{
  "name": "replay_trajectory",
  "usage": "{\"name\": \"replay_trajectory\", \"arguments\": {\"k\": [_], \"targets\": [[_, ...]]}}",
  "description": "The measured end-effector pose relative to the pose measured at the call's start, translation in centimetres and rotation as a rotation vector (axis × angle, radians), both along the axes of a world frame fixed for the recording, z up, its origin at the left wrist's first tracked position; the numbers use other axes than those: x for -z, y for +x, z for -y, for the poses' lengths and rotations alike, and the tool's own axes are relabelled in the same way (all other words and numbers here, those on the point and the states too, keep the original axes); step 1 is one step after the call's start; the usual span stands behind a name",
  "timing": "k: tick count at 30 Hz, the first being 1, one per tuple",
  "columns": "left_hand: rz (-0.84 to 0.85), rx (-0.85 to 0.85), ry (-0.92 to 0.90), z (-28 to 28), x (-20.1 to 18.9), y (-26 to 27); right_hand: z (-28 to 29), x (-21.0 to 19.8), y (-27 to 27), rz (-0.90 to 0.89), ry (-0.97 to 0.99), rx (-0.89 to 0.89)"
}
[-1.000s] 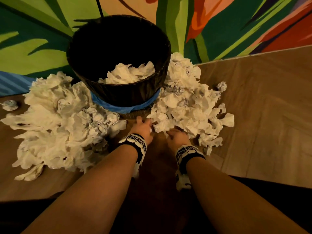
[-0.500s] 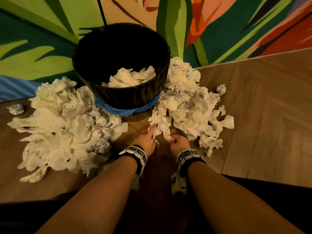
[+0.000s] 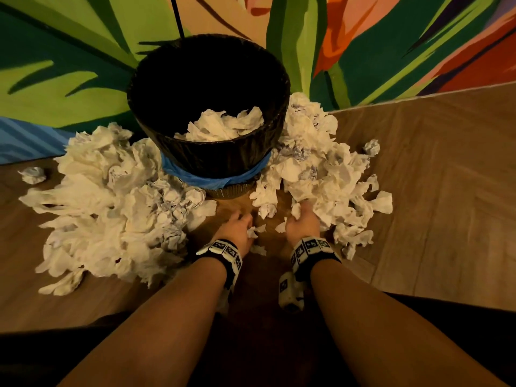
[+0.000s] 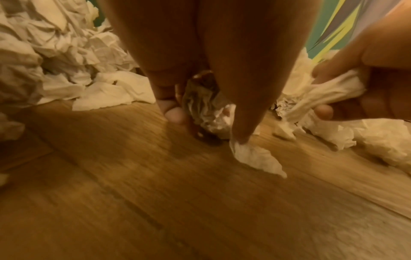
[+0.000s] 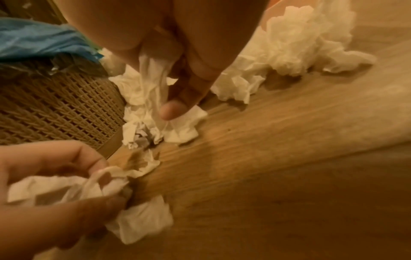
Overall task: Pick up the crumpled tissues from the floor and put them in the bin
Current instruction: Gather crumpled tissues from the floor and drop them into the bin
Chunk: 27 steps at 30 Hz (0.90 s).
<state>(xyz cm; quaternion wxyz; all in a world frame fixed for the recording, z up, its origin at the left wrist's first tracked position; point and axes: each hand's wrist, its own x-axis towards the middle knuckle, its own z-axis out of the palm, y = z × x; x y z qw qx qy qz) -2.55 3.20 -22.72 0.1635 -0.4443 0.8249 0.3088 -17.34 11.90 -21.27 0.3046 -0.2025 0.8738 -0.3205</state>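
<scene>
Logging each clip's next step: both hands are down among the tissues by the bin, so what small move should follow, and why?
Probably lift both hands to the bin and drop. The left hand and the right hand each already grip a tissue, and the bin stands open just ahead, only part full.

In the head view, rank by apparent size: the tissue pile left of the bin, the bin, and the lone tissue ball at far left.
1. Left tissue pile
2. Bin, slightly smaller
3. Lone tissue ball

Both hands, left hand (image 3: 237,229) and right hand (image 3: 303,223), reach down with fingers curled.
</scene>
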Motion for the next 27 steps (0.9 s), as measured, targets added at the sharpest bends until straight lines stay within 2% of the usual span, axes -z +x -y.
{"name": "replay_trajectory", "arguments": {"k": [3,8,11,16,21,23,27], "targets": [[-0.008,-0.007,0.033,0.0,-0.3,0.5,0.6,-0.1,0.3,-0.093,-0.01,-0.161],[0.057,-0.029,0.054,0.1,-0.6,2.3,1.4,0.0,1.7,-0.031,0.23,-0.598],[0.022,-0.123,0.061,0.4,-0.7,3.4,1.9,0.4,2.4,-0.07,0.379,-0.713],[-0.088,-0.24,0.069,0.5,-0.9,4.5,1.1,1.1,2.5,-0.186,0.394,-0.629],[-0.216,-0.322,0.052,0.5,-2.0,5.4,-0.3,1.6,2.3,-0.112,0.459,-0.639],[-0.303,-0.354,0.048,0.5,-2.7,5.6,-0.9,1.9,2.3,-0.057,0.416,-0.576],[-0.502,-0.358,0.132,0.5,-5.3,5.2,-1.8,1.3,2.4,0.008,0.258,-0.341]]}}
